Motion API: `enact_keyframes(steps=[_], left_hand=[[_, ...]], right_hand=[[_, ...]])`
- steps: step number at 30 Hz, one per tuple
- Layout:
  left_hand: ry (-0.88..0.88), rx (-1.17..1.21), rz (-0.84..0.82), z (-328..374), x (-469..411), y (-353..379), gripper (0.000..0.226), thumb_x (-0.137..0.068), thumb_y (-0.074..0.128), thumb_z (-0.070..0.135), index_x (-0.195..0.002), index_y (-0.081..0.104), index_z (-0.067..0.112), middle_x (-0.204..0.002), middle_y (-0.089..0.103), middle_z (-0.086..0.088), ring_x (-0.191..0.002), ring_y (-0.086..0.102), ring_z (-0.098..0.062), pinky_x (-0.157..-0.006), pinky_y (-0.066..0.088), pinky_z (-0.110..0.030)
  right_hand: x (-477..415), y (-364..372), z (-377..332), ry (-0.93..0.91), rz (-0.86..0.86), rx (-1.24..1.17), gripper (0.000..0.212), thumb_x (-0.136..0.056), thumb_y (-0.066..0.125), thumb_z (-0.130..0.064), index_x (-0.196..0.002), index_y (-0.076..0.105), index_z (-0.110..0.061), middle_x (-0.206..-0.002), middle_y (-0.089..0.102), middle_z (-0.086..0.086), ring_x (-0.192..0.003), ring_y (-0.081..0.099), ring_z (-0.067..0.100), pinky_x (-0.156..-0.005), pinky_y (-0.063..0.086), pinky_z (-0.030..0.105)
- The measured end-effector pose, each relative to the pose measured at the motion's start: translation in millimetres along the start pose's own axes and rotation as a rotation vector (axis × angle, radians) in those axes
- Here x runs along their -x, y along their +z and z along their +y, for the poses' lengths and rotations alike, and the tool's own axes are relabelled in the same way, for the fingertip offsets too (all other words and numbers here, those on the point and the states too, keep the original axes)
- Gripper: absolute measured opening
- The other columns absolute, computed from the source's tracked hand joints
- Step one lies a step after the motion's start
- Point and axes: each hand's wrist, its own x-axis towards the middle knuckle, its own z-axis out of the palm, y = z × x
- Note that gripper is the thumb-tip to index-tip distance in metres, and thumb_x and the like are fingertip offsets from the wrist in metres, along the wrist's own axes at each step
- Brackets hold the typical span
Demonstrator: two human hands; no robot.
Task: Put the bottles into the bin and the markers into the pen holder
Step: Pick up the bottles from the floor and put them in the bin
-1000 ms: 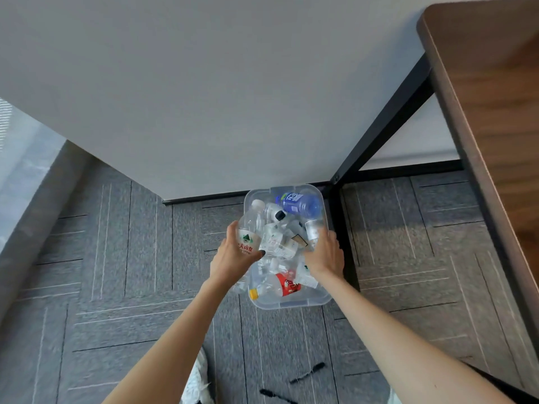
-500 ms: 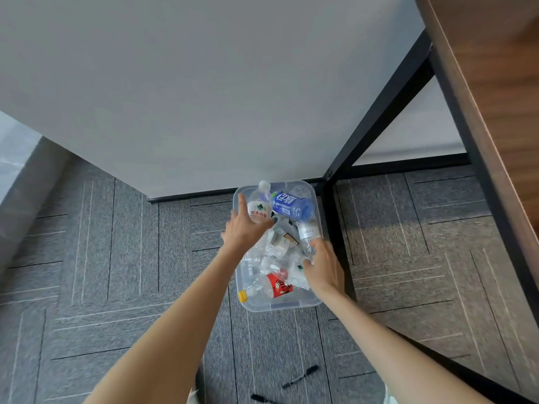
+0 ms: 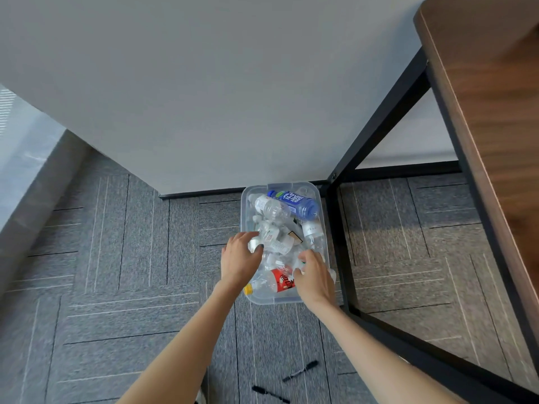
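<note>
A clear plastic bin (image 3: 243, 205) stands on the carpet against the wall, full of several empty bottles. A blue bottle (image 3: 298, 203) and a clear white-labelled bottle (image 3: 267, 206) lie at its far end. At the near end lies a red-labelled bottle (image 3: 277, 282). My left hand (image 3: 239, 262) is over the bin's left side, fingers curled round a small clear bottle (image 3: 254, 245). My right hand (image 3: 315, 279) is at the right wall, closed on a crumpled clear bottle (image 3: 300, 262). Two black markers (image 3: 300, 371) (image 3: 269, 394) lie on the floor near me. No pen holder is in view.
A wooden table top (image 3: 495, 112) with black metal legs (image 3: 341, 246) stands right of the bin, one floor bar running along the bin's right side. A grey wall panel (image 3: 204, 97) rises just behind the bin. Grey carpet tiles (image 3: 116, 272) cover the floor to the left.
My left hand carried a labelled bottle to the bin's far end, left it beside the blue bottle, and came back to the middle. My right hand stayed at the right wall.
</note>
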Motion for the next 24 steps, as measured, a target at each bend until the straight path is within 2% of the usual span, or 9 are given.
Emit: enact_keyframes(steps=[3,8,11,13,15,19,24], left_hand=[[0.002,0.017,-0.02,1,21,-2,0.03,-0.09,0.057,0.027,-0.119,0.065,0.025,-0.124,0.062,0.002,-0.112,0.06,-0.021,-0.091,0.051,-0.044],[-0.037,0.055,-0.026,18,56,-11,0.024,-0.09,0.055,0.025,-0.111,0.068,0.025,-0.117,0.067,0.005,-0.101,0.063,-0.016,-0.083,0.053,-0.037],[-0.057,0.087,-0.024,32,86,-13,0.023,-0.089,0.054,0.023,-0.107,0.07,0.025,-0.111,0.069,0.009,-0.097,0.066,-0.012,-0.078,0.053,-0.031],[-0.062,0.113,-0.013,44,109,-15,0.024,-0.09,0.054,0.022,-0.106,0.071,0.023,-0.109,0.071,0.009,-0.097,0.067,-0.012,-0.077,0.053,-0.03],[-0.071,0.168,0.009,59,135,-18,0.024,-0.09,0.054,0.02,-0.106,0.072,0.02,-0.108,0.072,0.006,-0.097,0.067,-0.014,-0.083,0.055,-0.034],[-0.097,0.262,0.112,87,187,-27,0.024,-0.09,0.055,0.017,-0.106,0.072,0.014,-0.105,0.073,0.001,-0.095,0.067,-0.015,-0.086,0.054,-0.033],[-0.209,0.369,0.32,116,291,-32,0.025,-0.087,0.052,0.012,-0.101,0.073,0.016,-0.097,0.073,-0.002,-0.081,0.063,-0.016,-0.076,0.05,-0.031]], right_hand=[[14,-7,-4,-0.014,-0.007,-0.001,0.022,-0.096,0.056,-0.015,-0.118,0.055,-0.017,-0.123,0.056,-0.007,-0.088,0.05,0.007,-0.055,0.032,0.016],[36,-31,-8,-0.045,0.005,-0.022,0.016,-0.094,0.055,-0.012,-0.11,0.057,-0.016,-0.118,0.06,-0.007,-0.087,0.049,0.006,-0.057,0.033,0.02],[50,-51,-10,-0.071,-0.008,-0.04,0.015,-0.094,0.054,-0.01,-0.108,0.059,-0.015,-0.116,0.062,-0.004,-0.089,0.053,0.01,-0.068,0.039,0.025],[63,-68,-8,-0.087,-0.015,-0.04,0.014,-0.094,0.054,-0.01,-0.105,0.06,-0.015,-0.114,0.064,-0.002,-0.094,0.06,0.015,-0.074,0.048,0.03],[79,-87,-8,-0.102,-0.017,-0.031,0.013,-0.094,0.053,-0.01,-0.103,0.061,-0.016,-0.11,0.065,-0.001,-0.094,0.062,0.017,-0.077,0.053,0.034],[109,-117,-16,-0.16,-0.057,-0.035,0.012,-0.095,0.051,-0.014,-0.1,0.061,-0.016,-0.106,0.065,-0.001,-0.093,0.061,0.02,-0.071,0.046,0.031],[187,-159,-18,-0.316,-0.181,0.029,0.014,-0.096,0.049,-0.014,-0.1,0.062,-0.015,-0.093,0.06,-0.002,-0.082,0.055,0.018,-0.068,0.043,0.03]])
